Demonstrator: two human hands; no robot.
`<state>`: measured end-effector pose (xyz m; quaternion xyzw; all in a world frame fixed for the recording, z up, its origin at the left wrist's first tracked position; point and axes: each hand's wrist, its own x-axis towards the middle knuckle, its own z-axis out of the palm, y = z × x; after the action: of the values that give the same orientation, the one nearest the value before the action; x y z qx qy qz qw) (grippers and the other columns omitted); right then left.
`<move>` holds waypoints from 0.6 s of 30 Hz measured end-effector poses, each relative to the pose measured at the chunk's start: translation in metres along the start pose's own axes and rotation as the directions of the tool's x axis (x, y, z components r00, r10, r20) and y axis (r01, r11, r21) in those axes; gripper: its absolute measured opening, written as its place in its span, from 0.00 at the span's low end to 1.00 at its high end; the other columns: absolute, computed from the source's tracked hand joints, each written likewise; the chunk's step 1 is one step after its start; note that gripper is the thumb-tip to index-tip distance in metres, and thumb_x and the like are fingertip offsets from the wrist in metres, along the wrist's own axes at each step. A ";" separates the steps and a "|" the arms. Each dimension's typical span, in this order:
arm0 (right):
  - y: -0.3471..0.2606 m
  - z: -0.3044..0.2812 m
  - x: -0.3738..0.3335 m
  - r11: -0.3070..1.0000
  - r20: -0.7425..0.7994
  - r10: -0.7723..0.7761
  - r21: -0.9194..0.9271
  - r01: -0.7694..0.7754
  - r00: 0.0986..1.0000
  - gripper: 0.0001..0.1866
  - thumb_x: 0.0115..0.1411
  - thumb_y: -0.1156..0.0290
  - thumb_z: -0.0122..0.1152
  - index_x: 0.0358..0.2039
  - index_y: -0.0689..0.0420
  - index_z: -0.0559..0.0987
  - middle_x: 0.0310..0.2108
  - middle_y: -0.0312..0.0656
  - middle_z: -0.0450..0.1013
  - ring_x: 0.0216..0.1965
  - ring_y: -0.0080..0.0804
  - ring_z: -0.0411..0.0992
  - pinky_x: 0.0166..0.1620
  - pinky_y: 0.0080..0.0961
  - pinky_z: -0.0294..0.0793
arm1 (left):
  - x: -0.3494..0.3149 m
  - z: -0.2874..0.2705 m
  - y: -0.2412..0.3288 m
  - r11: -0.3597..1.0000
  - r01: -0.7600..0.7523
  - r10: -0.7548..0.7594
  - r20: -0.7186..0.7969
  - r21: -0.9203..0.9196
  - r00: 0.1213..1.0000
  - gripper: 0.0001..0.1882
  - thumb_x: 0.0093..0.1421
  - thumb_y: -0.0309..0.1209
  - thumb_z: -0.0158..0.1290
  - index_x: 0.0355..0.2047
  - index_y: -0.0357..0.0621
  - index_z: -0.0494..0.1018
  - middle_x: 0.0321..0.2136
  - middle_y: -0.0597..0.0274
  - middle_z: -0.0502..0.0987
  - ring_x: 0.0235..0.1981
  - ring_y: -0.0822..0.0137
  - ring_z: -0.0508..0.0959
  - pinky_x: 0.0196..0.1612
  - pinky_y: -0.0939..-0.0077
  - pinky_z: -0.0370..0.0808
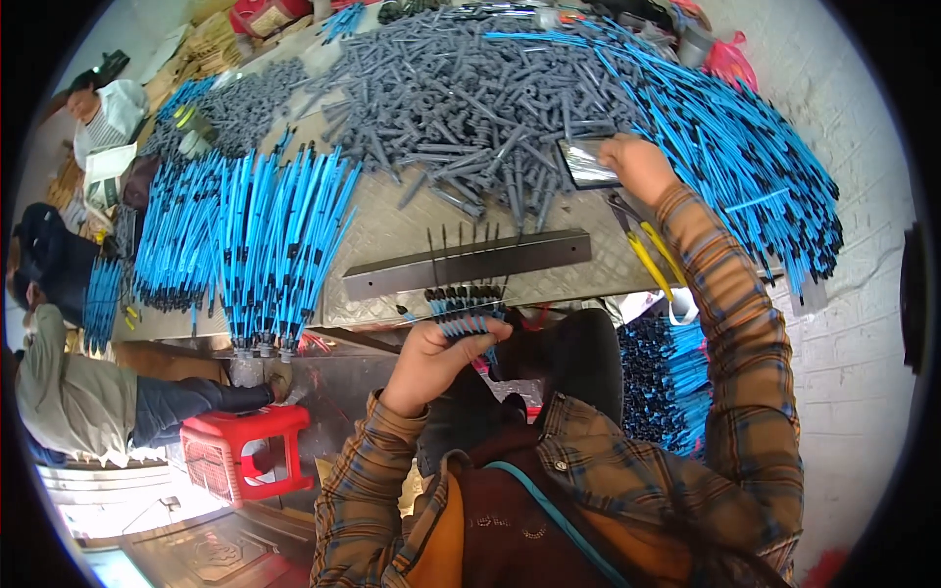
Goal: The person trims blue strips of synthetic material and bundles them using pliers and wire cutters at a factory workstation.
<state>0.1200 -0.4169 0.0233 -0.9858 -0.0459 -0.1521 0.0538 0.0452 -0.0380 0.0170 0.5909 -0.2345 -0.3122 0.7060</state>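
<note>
My left hand (431,361) is closed around a row of blue tubes with black ends (461,312), just in front of the table's near edge. Thin dark rods (461,238) stick up in a row beyond them, by a grey metal bar (470,267) lying along the edge. Farther right, my right hand (639,169) has its fingers drawn together over a small dark tray (591,176) of fine silvery strands. What those fingers pinch, if anything, is too small to make out. Yellow-handled pliers (647,260) lie beside my right forearm.
A large heap of grey plastic parts (470,98) covers the back of the table. Blue tubes are piled at right (745,157) and bundled at left (274,235). A red stool (245,451) stands at lower left, and two other people sit along the left.
</note>
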 end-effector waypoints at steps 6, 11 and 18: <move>-0.016 -0.006 -0.009 0.999 -0.025 0.022 0.047 -0.021 0.999 0.06 0.53 0.69 0.50 0.30 0.55 0.73 0.30 0.49 0.70 0.31 0.49 0.70 0.35 0.41 0.69 | 0.004 0.001 -0.004 0.999 -0.028 0.028 0.000 0.031 1.000 0.09 0.56 0.21 0.48 0.38 0.34 0.72 0.36 0.54 0.76 0.40 0.65 0.75 0.46 0.72 0.69; -0.080 -0.015 -0.035 0.942 -0.129 -0.225 0.224 0.249 0.966 0.06 0.52 0.72 0.52 0.31 0.55 0.72 0.27 0.45 0.68 0.30 0.48 0.69 0.32 0.37 0.69 | 0.004 0.001 -0.005 0.999 -0.037 0.038 -0.016 0.027 0.999 0.09 0.56 0.22 0.49 0.38 0.35 0.74 0.36 0.60 0.77 0.40 0.71 0.74 0.45 0.78 0.68; -0.107 -0.019 -0.051 0.951 0.073 -0.255 0.199 0.237 0.964 0.07 0.53 0.70 0.53 0.34 0.53 0.73 0.28 0.43 0.68 0.28 0.45 0.70 0.30 0.35 0.69 | 0.006 0.002 -0.007 0.998 -0.060 0.060 -0.006 0.025 0.998 0.09 0.57 0.22 0.49 0.38 0.35 0.74 0.36 0.60 0.77 0.40 0.71 0.74 0.45 0.79 0.68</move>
<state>0.0543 -0.3169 0.0356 -0.9691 -0.1852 -0.1040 0.1252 0.0472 -0.0441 0.0102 0.5932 -0.2538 -0.2859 0.7084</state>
